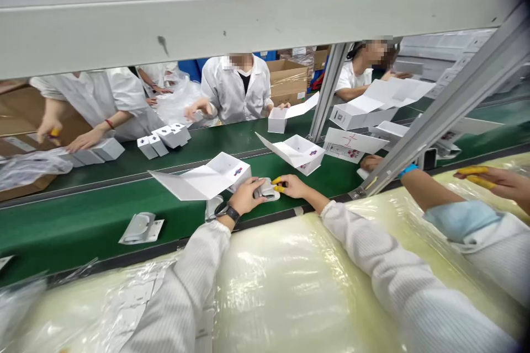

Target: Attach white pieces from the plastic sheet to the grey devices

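My left hand, with a dark watch on its wrist, has its fingers closed around a small grey-white item in clear wrapping on the green belt. Yellow covers sit on the fingertips of my right hand, which pinches the item's right edge. What the item is I cannot make out. Just behind my left hand stands a white box with its lid folded open to the left. Another wrapped packet lies partly hidden beside my left wrist.
Further left on the green belt lies a similar wrapped packet. An open white box stands behind my right hand. A metal post slants at the right, near a neighbour's arm. Co-workers handle boxes across the line.
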The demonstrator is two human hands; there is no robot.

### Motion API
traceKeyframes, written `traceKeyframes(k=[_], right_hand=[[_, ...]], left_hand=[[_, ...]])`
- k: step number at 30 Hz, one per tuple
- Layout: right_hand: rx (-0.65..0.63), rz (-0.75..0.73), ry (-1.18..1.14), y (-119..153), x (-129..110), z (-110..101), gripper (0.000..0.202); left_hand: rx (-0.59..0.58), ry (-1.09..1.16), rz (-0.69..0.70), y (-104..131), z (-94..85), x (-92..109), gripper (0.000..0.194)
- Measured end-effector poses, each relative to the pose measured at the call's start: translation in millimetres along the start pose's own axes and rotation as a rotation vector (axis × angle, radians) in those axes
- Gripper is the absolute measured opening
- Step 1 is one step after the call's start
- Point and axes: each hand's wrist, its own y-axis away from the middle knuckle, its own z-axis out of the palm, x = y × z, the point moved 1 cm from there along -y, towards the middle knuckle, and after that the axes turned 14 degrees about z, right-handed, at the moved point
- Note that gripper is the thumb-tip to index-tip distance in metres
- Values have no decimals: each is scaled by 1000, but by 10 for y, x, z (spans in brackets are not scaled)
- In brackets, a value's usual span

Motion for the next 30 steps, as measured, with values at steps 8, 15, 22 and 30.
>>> traceKeyframes(k=[8,15,22,30], right_hand=[[654,205,65,705,-389,-133,27],[-183,-382,-44,1632,-1797,967,13],[-482,-469,97,1709,-2356,1622,9],[-557,-484,290,1738,-2424,1723,20]], left_hand=[[-8,209,130,650,-660,647,40],[-161,432,-322,2317,-1395,669,20],[-216,334,-307,2608,-1188,706,22],[-103,214,-295,2663,-1087,791,21]])
